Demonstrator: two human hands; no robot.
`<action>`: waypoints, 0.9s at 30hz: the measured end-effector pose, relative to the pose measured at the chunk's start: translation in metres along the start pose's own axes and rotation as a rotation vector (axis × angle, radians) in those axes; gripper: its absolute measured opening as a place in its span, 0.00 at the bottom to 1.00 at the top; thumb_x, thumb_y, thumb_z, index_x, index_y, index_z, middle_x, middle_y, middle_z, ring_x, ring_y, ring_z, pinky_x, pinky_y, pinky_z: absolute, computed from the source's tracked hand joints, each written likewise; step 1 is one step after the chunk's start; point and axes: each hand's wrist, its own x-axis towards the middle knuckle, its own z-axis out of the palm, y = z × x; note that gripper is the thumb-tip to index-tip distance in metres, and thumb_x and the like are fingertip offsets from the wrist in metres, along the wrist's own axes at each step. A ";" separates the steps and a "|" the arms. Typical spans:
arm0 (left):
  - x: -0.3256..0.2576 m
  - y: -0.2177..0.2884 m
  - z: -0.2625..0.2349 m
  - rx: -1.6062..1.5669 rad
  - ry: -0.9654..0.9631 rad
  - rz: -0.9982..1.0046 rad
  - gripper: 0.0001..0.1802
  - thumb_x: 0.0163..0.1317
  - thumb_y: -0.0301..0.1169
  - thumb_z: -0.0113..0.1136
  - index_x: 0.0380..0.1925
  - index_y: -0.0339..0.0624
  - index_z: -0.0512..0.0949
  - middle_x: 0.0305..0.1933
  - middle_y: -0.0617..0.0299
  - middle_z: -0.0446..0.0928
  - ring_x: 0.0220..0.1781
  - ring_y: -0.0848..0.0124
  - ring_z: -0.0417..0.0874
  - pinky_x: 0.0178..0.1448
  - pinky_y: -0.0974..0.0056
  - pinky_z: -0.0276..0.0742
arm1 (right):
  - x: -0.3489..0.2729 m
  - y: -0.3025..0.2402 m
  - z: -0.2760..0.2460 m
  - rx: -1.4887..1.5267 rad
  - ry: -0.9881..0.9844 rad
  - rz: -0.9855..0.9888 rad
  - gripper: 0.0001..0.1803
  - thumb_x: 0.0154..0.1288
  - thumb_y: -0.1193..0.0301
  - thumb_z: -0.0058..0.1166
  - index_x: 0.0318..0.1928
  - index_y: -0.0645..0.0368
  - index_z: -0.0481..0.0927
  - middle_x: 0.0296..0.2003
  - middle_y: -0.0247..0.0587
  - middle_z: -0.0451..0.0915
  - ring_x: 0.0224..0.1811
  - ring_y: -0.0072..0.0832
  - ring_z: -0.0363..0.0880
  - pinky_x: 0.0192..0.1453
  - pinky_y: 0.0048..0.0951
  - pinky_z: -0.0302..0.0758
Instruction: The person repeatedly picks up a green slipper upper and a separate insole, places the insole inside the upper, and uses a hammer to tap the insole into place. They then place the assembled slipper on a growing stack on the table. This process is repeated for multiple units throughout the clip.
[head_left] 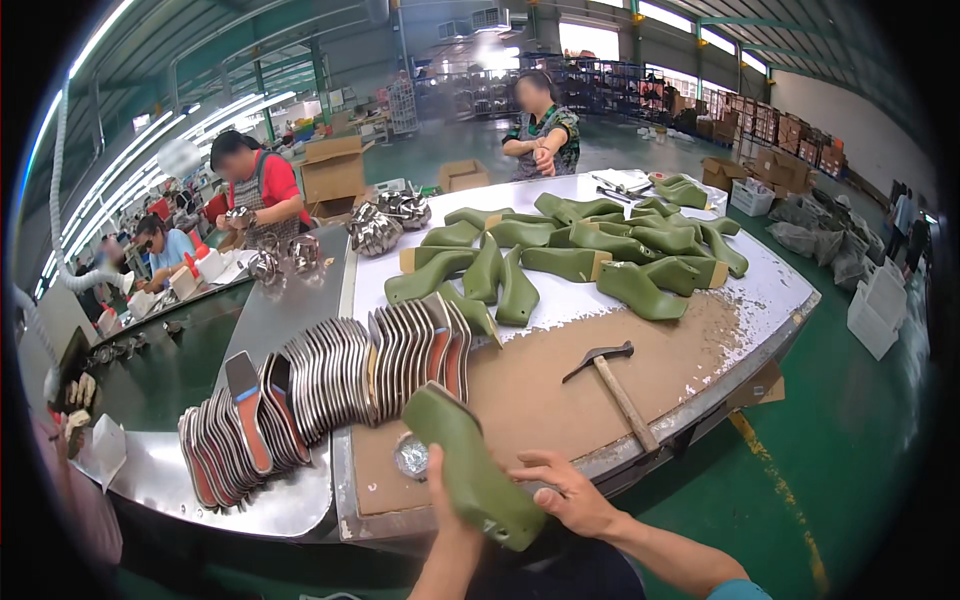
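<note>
While the left hand (443,495) grips a green shoe last (465,455) at its lower left side, the right hand (578,497) stands open just beside its lower end, fingers spread; whether the thumb touches it, I cannot tell. The last is tilted over the near edge of the worktable (540,390), its upper end leaning away to the left. Just left of it, a small round silvery dish (411,456) sits on the brown tabletop. Farther left runs a curved row of upright, sole-shaped pieces (330,370) with metallic edges, some showing reddish faces. To the right lies a hammer (622,400) with a wooden handle. Beyond these, more green lasts (570,264) are heaped on a white covering (760,275). Past the table's far side stands a person in a patterned top (565,140); farther left, another in red (284,185) works with both hands. Loaded shelves (620,88) line the background.
</note>
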 end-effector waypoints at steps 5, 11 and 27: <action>-0.036 0.009 0.012 0.132 0.070 0.169 0.31 0.62 0.57 0.44 0.45 0.39 0.74 0.40 0.55 0.76 0.39 0.61 0.79 0.42 0.58 0.79 | -0.010 -0.003 0.032 0.468 -0.257 0.241 0.39 0.65 0.58 0.57 0.66 0.69 0.56 0.64 0.51 0.62 0.68 0.34 0.58 0.71 0.35 0.55; -0.049 0.050 0.049 0.236 -0.336 0.606 0.41 0.60 0.39 0.62 0.67 0.43 0.50 0.59 0.45 0.67 0.58 0.54 0.74 0.61 0.52 0.73 | -0.017 -0.005 0.001 -0.265 0.035 -0.247 0.39 0.51 0.77 0.69 0.58 0.63 0.57 0.50 0.57 0.70 0.53 0.44 0.76 0.56 0.37 0.74; -0.127 0.037 -0.063 0.486 0.480 0.651 0.28 0.64 0.26 0.51 0.63 0.33 0.59 0.59 0.45 0.69 0.58 0.58 0.75 0.62 0.56 0.72 | -0.018 0.019 0.044 -0.528 -0.125 -0.311 0.38 0.42 0.73 0.70 0.56 0.55 0.66 0.44 0.45 0.69 0.43 0.44 0.71 0.46 0.42 0.71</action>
